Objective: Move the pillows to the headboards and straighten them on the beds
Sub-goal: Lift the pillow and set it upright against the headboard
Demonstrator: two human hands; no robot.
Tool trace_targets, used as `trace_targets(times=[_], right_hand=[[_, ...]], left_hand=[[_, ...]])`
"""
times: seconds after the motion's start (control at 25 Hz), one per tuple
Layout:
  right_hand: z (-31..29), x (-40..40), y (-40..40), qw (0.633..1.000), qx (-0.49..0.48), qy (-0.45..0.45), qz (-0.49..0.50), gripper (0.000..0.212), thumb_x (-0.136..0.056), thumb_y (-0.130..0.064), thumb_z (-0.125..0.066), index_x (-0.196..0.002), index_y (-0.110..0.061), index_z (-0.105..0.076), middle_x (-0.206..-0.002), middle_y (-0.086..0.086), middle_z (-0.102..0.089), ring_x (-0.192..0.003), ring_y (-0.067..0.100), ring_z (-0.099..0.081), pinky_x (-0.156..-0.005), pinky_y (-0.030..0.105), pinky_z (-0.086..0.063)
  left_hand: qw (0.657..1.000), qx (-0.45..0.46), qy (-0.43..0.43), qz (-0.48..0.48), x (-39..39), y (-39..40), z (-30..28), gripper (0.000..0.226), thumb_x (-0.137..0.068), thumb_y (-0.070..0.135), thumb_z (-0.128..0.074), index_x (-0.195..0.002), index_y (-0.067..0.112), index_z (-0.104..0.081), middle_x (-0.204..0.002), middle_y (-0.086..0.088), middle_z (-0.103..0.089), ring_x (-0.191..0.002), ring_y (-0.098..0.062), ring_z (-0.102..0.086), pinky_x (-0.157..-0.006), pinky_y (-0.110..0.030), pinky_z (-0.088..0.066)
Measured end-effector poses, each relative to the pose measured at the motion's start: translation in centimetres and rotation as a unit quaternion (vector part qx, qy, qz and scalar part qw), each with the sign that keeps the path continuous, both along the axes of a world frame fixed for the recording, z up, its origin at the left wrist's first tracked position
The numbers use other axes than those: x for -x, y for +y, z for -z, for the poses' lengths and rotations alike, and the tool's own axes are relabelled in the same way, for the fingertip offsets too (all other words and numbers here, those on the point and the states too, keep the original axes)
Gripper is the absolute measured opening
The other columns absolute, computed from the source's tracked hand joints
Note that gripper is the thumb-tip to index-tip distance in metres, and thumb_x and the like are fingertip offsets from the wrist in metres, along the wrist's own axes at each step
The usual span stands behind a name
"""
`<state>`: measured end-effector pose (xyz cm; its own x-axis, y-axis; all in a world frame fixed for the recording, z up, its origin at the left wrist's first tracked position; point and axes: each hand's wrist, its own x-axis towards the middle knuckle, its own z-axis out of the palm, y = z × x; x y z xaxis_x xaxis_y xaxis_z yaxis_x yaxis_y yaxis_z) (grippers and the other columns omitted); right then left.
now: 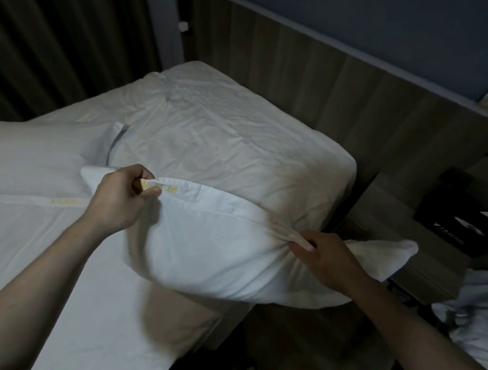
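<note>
Gripping pillow (pixel 214 251), hands cover unreadable yellow label (pixel 161 188).

Both forearms are bare to the left hand (pixel 120 195) and right hand (pixel 329 263).

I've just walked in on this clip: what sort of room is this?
Probably a hotel twin room. A long wooden headboard runs behind a white bed and on past a bedside table holding a black tissue box; a second bed shows at right.
</note>
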<state>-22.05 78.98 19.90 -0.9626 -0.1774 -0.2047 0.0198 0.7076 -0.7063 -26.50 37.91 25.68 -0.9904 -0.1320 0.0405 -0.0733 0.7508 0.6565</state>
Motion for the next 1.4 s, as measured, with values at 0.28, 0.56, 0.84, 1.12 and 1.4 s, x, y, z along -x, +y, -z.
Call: trace_targets(times=[0.28, 0.56, 0.84, 1.12, 1.4], right_hand=[[-0.6, 5.2, 7.7, 0.998, 0.007, 0.020, 0.053, 0.043, -0.096, -0.045, -0.067, -0.060, -0.025, -0.054, -0.058, -0.001, -0.055, -0.054, 0.013, -0.053, -0.058, 0.031, -0.041], [-0.1, 10.1, 12.7, 0.996, -0.026, 0.040, 0.080, 0.051, -0.093, -0.042, -0.071, -0.055, -0.023, -0.042, -0.052, -0.007, -0.042, -0.051, 0.006, -0.040, -0.056, 0.030, -0.033], [0.9, 14.7, 17.6, 0.989, -0.029, 0.055, 0.133, 0.054, -0.091, -0.040, -0.074, -0.058, -0.014, -0.040, -0.052, -0.009, -0.039, -0.052, 0.005, -0.038, -0.055, 0.030, -0.030], [1.8, 21.9, 24.8, 0.991, -0.014, 0.060, 0.122, 0.050, -0.090, -0.049, -0.069, -0.059, -0.022, -0.041, -0.054, -0.006, -0.041, -0.053, 0.007, -0.044, -0.058, 0.033, -0.037], [2.4, 27.9, 30.0, 0.994, 0.005, 0.054, 0.099, 0.050, -0.093, -0.044, -0.071, -0.059, -0.020, -0.043, -0.054, -0.004, -0.040, -0.053, 0.007, -0.043, -0.054, 0.023, -0.031]], left_hand=[[0.999, 0.007, 0.009, 0.050, 7.5, 7.6, 0.4, 0.015, -0.090, 0.021, -0.077, -0.083, 0.021, -0.063, -0.064, -0.009, -0.065, -0.066, -0.021, -0.058, -0.058, -0.028, -0.041], [0.995, 0.008, -0.003, 0.097, 17.3, 12.4, 2.9, 0.014, -0.093, 0.023, -0.071, -0.082, 0.025, -0.062, -0.065, -0.001, -0.069, -0.071, -0.025, -0.066, -0.070, -0.041, -0.053], [0.991, 0.024, -0.014, 0.130, 24.7, 17.9, 3.9, 0.014, -0.093, 0.024, -0.071, -0.083, 0.026, -0.062, -0.065, 0.003, -0.071, -0.070, -0.023, -0.067, -0.069, -0.040, -0.054], [0.996, 0.021, -0.001, 0.092, 31.2, 25.2, 4.0, 0.013, -0.091, 0.025, -0.074, -0.085, 0.025, -0.063, -0.069, 0.004, -0.071, -0.074, -0.021, -0.067, -0.070, -0.040, -0.053], [0.999, 0.023, 0.002, 0.050, 35.0, 30.7, 4.2, 0.011, -0.091, 0.025, -0.074, -0.088, 0.024, -0.063, -0.071, 0.007, -0.071, -0.076, -0.018, -0.068, -0.071, -0.038, -0.052]])
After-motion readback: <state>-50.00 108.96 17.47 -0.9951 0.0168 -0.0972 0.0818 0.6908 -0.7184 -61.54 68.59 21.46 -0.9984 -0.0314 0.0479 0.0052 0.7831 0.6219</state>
